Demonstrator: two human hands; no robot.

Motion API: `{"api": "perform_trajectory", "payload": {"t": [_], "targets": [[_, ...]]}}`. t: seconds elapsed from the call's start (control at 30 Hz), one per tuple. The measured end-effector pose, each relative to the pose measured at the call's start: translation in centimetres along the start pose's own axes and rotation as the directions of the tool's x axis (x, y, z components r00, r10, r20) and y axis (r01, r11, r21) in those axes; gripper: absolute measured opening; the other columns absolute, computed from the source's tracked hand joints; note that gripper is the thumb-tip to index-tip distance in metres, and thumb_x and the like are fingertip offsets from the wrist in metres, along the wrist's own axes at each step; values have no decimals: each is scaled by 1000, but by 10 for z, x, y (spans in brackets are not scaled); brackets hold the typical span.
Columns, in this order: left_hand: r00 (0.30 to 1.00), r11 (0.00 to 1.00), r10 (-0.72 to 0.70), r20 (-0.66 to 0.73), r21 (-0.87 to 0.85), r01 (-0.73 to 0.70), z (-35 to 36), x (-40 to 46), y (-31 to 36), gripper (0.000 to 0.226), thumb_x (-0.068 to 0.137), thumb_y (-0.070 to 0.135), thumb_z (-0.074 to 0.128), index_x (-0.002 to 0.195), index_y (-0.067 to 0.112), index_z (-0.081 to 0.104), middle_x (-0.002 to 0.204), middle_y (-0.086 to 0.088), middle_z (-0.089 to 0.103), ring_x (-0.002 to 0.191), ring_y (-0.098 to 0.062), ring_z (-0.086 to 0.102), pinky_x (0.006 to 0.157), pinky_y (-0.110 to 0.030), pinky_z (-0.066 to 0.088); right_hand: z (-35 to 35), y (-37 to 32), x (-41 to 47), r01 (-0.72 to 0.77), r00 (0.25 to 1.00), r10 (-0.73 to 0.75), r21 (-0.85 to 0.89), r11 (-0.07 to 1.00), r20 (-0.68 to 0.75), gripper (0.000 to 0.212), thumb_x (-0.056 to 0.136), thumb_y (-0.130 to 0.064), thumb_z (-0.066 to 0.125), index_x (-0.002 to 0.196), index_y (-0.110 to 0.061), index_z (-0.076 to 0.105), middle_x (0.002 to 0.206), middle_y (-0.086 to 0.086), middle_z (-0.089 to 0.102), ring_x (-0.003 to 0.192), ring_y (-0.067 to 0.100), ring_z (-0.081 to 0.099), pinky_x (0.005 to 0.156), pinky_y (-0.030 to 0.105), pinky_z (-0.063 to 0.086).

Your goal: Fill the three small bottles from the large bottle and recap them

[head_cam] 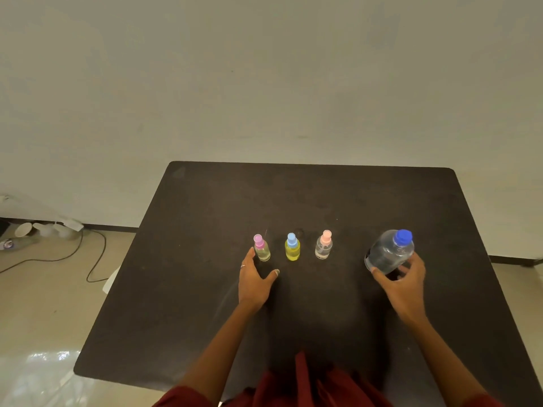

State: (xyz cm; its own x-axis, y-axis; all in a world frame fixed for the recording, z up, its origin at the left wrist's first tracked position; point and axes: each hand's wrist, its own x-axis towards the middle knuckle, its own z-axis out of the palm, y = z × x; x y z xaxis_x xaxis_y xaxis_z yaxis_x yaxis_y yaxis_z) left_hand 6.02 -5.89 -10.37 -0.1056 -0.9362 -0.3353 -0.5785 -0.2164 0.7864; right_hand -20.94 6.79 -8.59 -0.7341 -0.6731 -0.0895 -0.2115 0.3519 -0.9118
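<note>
Blue-capped large bottle (pixel 389 252) gripped by right hand (pixel 404 279) | left hand (pixel 254 279) fingers spread

Dim, flat indoor light, greenish-grey cast on the wall (pixel 264 69). Soft shadow pools on the dark table (pixel 323 195) toward 6 o'clock, under the arms. Glare patch on the floor (pixel 50 356) at 7 o'clock. Wide-angle bending: table edges splay outward. Overall soft, small bottles slightly smeared, 9 o'clock floor clutter blurred.

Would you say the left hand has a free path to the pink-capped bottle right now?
Probably yes: the left hand is open right beside the pink-capped bottle, fingers at its side, nothing between them.
</note>
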Motion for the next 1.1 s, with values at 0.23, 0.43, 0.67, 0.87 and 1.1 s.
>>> {"api": "perform_trajectory", "payload": {"t": [0.23, 0.43, 0.67, 0.87, 1.1], "targets": [[997, 997, 73, 25, 35, -74, -2, 7, 0, 66, 87, 9, 67, 144, 16, 36, 147, -3, 43, 134, -22, 42, 112, -38, 36, 17, 3, 7, 12, 999, -14, -48, 999, -35, 64, 71, -13, 80, 125, -11, 46, 125, 9, 50, 109, 21, 53, 89, 35, 48], [998, 998, 66, 18, 3, -67, -4, 9, 1, 68, 86, 8, 68, 145, 16, 34, 147, -3, 44, 135, -22, 41, 113, -38, 35, 34, -1, 9, 55, 998, -56, -76, 996, -13, 58, 70, -18, 82, 118, -14, 49, 113, -2, 49, 100, 17, 54, 81, 31, 48], [998, 999, 50, 27, -1, -50, -3, 10, -1, 71, 86, 10, 69, 146, 17, 32, 150, -2, 40, 137, -22, 39, 113, -38, 34, 46, -4, 17, 49, 999, -47, -100, 994, 20, 62, 68, -21, 83, 119, -15, 48, 116, 2, 52, 100, 16, 55, 83, 35, 51], [999, 999, 47, 25, 1, -47, -3, 10, -2, 72, 85, 11, 70, 146, 17, 32, 149, -3, 41, 137, -23, 39, 113, -38, 35, 49, -4, 20, 64, 998, -61, -115, 991, 32, 60, 67, -24, 83, 116, -19, 48, 111, -6, 49, 99, 15, 54, 82, 33, 49], [999, 1000, 16, 30, 5, -16, -4, 7, 2, 75, 85, 14, 71, 148, 15, 29, 151, -5, 38, 138, -24, 37, 114, -41, 34, 49, -4, 15, -6, 999, 12, -193, 981, 30, 72, 65, -10, 83, 127, -9, 46, 125, 8, 50, 115, 24, 49, 96, 44, 45]]}}
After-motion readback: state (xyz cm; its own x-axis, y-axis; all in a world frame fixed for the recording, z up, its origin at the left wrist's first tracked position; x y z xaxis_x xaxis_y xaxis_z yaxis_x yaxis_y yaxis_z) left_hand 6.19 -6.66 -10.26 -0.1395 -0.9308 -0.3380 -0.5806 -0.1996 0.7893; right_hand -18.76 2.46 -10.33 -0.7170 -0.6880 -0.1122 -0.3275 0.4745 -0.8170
